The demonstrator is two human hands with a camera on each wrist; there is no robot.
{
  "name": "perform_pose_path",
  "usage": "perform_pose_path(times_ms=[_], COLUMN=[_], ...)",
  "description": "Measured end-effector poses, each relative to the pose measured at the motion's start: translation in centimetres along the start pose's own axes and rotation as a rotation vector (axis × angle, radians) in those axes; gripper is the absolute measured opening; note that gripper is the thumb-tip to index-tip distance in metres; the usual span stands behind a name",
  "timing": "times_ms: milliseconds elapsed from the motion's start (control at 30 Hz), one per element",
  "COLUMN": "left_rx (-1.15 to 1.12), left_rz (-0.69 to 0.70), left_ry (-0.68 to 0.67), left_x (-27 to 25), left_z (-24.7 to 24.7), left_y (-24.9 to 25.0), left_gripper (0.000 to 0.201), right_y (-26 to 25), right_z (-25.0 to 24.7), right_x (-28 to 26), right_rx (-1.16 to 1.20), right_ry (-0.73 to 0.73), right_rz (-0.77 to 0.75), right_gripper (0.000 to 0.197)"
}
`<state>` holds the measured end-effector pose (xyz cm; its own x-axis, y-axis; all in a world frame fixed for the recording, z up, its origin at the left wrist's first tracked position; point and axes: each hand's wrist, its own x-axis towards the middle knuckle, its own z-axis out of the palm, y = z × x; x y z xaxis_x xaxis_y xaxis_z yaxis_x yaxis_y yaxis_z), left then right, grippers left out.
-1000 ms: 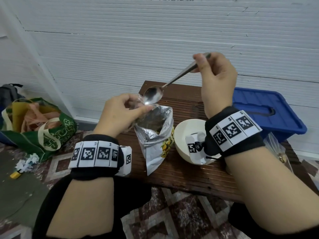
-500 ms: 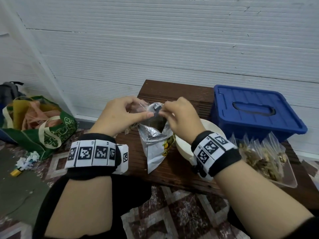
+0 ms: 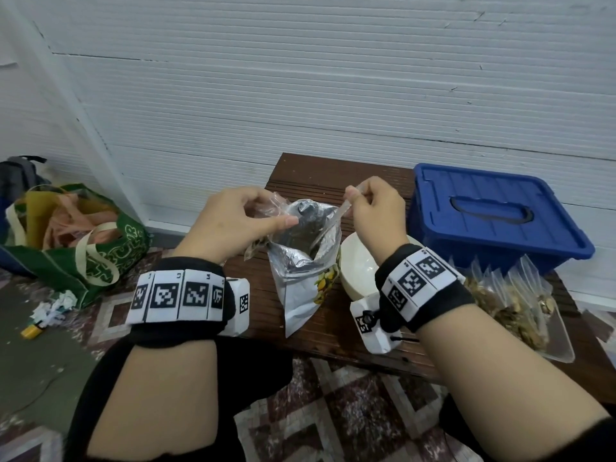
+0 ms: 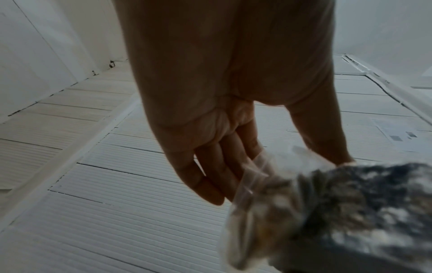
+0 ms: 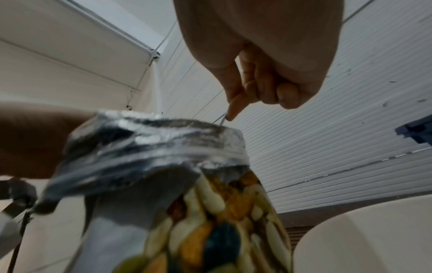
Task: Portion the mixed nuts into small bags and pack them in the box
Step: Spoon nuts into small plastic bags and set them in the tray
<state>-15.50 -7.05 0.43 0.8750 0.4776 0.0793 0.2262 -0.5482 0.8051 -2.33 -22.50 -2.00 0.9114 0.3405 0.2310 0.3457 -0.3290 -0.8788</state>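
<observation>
The nuts sit deep in the foil pouch (image 3: 305, 261) on the table (image 3: 333, 175), right hand (image 3: 376, 208) pinching the spoon (image 3: 328, 228) down inside while left hand (image 3: 233, 225) pinches a flimsy, slippery small bag (image 3: 266, 211) by its rim, likely the best hold.

A white ribbed panel wall (image 3: 300, 95) is standing behind a dark brown slatted wooden tabletop (image 3: 333, 175). Patterned maroon-and-grey tiles (image 3: 350, 411) are covering the floor, where a green tote bag (image 3: 100, 248) is sitting near crumpled paper (image 3: 53, 308).
</observation>
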Motion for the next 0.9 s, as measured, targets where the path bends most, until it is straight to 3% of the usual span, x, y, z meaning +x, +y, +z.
perform_pose_path(times_ms=[133,367,600,700,800,900], left_rx=[-0.002,0.021,0.046,0.074,0.077,0.108], left_rz=[0.013,-0.009,-0.024,-0.011,-0.004,0.014], left_ry=[0.021,-0.031,-0.039,-0.047,-0.039,-0.022], left_x=[-0.2,-0.1,0.0,0.2,0.4,0.6], left_z=[-0.5,-1.0,-0.4,0.1,0.7,1.0], left_y=[0.0,-0.1,0.2,0.6,0.8,1.0], left_gripper=[0.043,0.059,0.039,0.034,0.039,0.043], right_y=[0.2,-0.3,-2.1,-2.7,-3.3,-3.8], right_z=[-1.0,-3.1,-4.0,-3.1,-2.1,-1.6], right_x=[1.3,2.6,3.4,3.3,3.1,2.9], right_rx=[0.094,0.155,0.176,0.145,0.108,0.082], right_ry=[0.131,0.21,0.273,0.257,0.217,0.191], right_rz=[0.131,0.194,0.166,0.133,0.095,0.048], right_gripper=[0.023,0.017,0.017,0.029,0.035,0.024])
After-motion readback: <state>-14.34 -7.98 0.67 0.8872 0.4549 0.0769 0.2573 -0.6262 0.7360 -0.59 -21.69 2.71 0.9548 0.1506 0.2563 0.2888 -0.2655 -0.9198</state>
